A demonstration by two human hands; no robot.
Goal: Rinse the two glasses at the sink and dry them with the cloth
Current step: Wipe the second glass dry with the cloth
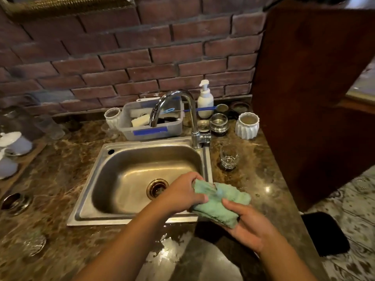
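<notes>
You are at a home kitchen or bar counter: a small stainless steel sink (140,179) with curved chrome tap (182,110) set in brown marble worktop (60,169), against a red brick wall (121,57)

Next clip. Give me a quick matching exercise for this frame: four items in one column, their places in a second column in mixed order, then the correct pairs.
Items
1. green cloth
2. clear glass
3. soap dispenser
4. plastic tub

Places
A. behind the sink, left of the faucet base
B. held in both hands at the sink's right front corner
C. upright on the counter, right of the sink
D. by the brick wall, right of the faucet

Pairs: 1-B, 2-C, 3-D, 4-A
</notes>
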